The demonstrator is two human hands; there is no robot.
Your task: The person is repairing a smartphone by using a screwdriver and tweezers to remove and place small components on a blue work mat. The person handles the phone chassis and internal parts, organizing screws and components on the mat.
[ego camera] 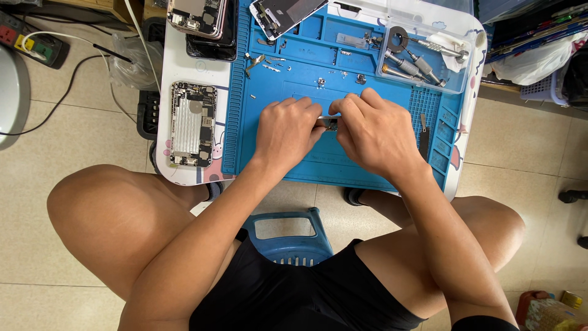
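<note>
Head view: left hand [286,129] and right hand [372,132] meet over the middle of one blue repair mat [367,168], fingers of both curled in and pinching one small dark part [331,123] between them; the part is mostly hidden by the fingertips. One opened phone chassis [193,124] lies on the white table [168,160] left of the mat, two stacked phones [205,21] behind it, one screen panel [283,13] at the mat's top. One clear tray [456,79] of screwdriver bits sits top right. One blue stool [288,236] below.
</note>
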